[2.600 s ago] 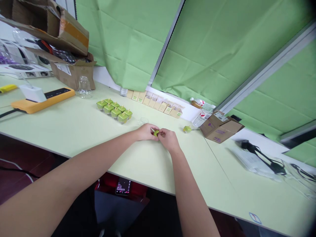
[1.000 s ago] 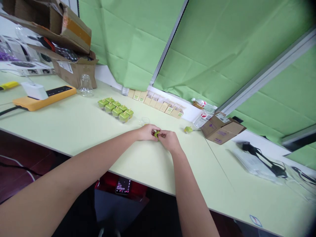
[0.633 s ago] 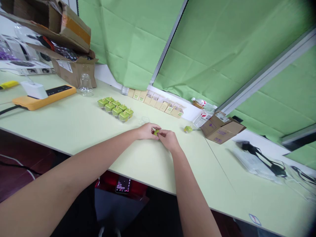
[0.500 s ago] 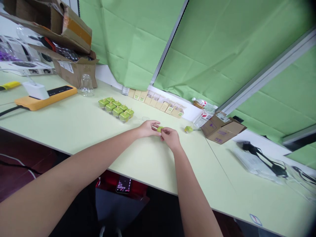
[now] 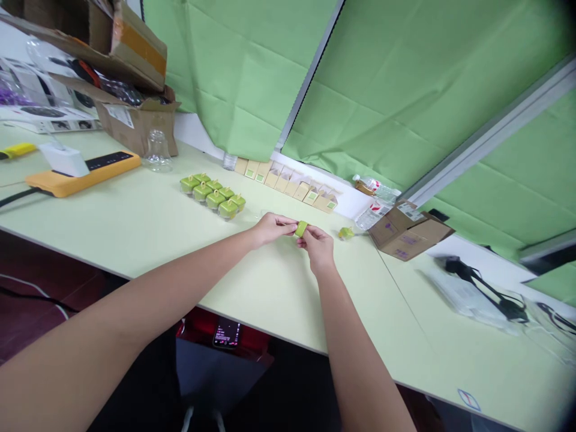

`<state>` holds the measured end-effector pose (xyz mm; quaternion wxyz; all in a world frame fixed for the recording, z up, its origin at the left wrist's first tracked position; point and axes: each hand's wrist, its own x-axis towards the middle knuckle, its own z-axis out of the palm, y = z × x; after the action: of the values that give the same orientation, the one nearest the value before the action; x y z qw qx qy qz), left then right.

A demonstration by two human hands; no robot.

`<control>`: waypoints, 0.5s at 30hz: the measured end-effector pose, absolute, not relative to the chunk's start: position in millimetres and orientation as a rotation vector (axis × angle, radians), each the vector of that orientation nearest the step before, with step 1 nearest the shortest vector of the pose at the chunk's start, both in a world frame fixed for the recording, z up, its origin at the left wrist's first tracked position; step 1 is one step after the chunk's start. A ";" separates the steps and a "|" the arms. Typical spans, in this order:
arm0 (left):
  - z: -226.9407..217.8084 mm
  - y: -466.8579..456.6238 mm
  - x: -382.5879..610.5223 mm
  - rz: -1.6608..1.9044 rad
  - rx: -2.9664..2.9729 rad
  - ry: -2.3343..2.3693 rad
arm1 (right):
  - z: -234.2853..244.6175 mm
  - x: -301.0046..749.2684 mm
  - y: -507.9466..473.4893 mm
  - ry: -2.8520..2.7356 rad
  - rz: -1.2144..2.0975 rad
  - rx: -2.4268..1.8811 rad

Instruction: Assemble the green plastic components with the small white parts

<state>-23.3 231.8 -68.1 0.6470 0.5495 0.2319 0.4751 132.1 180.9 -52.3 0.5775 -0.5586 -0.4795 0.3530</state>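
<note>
Between my fingertips is a small green lid (image 5: pixel 301 228), held up on its side above the table. My left hand (image 5: pixel 272 229) pinches its left edge with thumb and fingers. From the right, my right hand (image 5: pixel 318 245) grips it too, with the fingers curled. A clear piece, too faint to name, lies partly hidden behind my left hand. To the left stand several small clear containers with similar green lids (image 5: pixel 215 193), grouped in two rows. Another small green-topped container (image 5: pixel 345 233) sits to the right of my hands.
Small tan boxes (image 5: pixel 284 179) line the back of the table (image 5: pixel 265 288). At left are an orange power strip (image 5: pixel 85 174), a clear jar (image 5: pixel 157 153) and cardboard boxes (image 5: pixel 139 123). Plastic bottles (image 5: pixel 373 213), a carton (image 5: pixel 408 233) and black cables (image 5: pixel 486 288) lie right. A phone (image 5: pixel 227 333) rests below the table edge.
The green lid has been raised and turned so more of it shows. Both hands have shifted slightly up, the right one also a little to the right.
</note>
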 end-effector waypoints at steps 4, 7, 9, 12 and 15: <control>-63.2 229.5 -23.0 1.086 1.222 0.488 | -53.2 133.1 181.7 -1.139 0.809 -1.289; -62.4 229.0 -22.3 1.129 1.290 0.610 | -54.6 134.9 182.6 -1.181 0.808 -1.286; -62.9 228.7 -21.4 1.143 1.355 0.706 | -54.9 135.4 182.9 -1.194 0.803 -1.274; -62.9 227.7 -20.1 1.175 1.387 0.756 | -54.4 134.8 182.5 -1.219 0.808 -1.254; -61.7 226.4 -19.8 1.203 1.376 0.716 | -53.6 133.2 181.6 -1.230 0.798 -1.258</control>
<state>-19.8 226.4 -61.7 0.5557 0.5828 0.3032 0.5095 133.2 181.6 -53.6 0.5687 -0.5355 -0.5236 0.3400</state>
